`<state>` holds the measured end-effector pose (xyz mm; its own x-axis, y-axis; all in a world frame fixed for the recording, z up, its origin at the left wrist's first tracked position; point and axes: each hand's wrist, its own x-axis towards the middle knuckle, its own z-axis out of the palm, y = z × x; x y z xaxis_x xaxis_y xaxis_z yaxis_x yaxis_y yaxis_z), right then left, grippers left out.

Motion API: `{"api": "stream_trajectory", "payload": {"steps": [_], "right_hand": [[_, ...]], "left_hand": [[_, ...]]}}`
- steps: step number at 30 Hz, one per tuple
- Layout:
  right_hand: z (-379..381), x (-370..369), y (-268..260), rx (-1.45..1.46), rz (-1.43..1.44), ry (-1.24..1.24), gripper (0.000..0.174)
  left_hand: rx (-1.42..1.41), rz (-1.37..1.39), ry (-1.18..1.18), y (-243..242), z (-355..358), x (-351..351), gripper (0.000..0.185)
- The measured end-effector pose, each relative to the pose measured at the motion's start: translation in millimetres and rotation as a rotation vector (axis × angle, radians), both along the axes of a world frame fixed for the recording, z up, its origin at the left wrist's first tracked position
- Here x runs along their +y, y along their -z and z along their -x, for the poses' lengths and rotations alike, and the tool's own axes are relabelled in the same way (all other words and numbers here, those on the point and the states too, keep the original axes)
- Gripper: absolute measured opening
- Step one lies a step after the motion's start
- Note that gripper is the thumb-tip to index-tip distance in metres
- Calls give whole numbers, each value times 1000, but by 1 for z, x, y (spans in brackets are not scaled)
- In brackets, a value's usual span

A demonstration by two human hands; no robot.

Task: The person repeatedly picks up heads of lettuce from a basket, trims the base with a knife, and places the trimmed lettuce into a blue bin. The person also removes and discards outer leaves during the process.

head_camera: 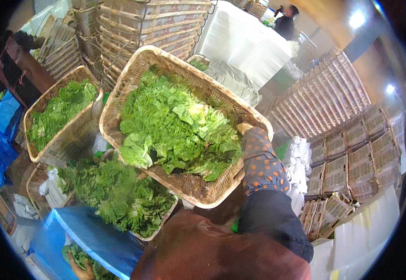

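A rust-stained plastic crate [185, 57] of loose green lettuce [175, 122] stands tilted before me. My right hand [245, 128] is at the crate's right end, inside the rim; only a little of it shows past a dotted sleeve, and its fingers are mostly hidden. No left arm of mine can be made out. Low at the left, a bare hand [81, 266] touches greens behind a blue sheet [94, 231]; no sleeve shows, and it seems to be another person's. Between the sheet and my crate lies a second crate heaped with lettuce [119, 189].
Another lettuce crate [73, 136] stands at the left, near a person in a reddish apron [31, 66]. Nested crates [154, 24] rise behind, more [322, 94] at the right. White foam boxes [241, 38] are beyond. A person [287, 22] is far off.
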<state>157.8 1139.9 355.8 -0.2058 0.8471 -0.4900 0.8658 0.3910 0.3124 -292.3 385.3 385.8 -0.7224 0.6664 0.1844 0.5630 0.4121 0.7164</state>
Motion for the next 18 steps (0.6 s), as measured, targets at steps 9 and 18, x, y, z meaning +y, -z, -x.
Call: {"api": "stream_trajectory", "payload": {"steps": [9,18], "right_hand": [[36,-43,-20,626,-385,106,39],[22,-137,-1,1144,-366,214,38]], "left_hand": [[-188,95,3,55,-74,79,63],[-325,176,257,65,-111,146,68]]}}
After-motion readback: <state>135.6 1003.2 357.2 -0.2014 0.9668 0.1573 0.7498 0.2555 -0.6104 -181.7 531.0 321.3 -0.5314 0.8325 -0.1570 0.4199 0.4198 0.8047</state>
